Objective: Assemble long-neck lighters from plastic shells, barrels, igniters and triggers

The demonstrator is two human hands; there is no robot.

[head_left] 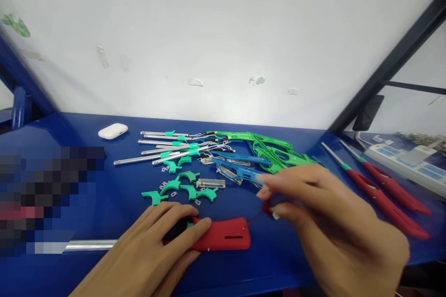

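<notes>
My left hand presses down on a red long-nosed lighter, its fingers wrapped over the handle. The lighter's metal tube sticks out to the left under my wrist. My right hand is closed in a pinch just right of the handle's end. Between its fingertips shows a small dark-red thing, mostly hidden and blurred. A thin dark line runs from it to the small hole at the handle's end. Ahead of my left hand lie several teal triggers and a clear fuel tank.
Several metal lighter tubes with wires lie further back. Green handle shells and blue handle shells are piled beside them. Two red lighters rest at right, near a power strip. A white earbud case sits back left.
</notes>
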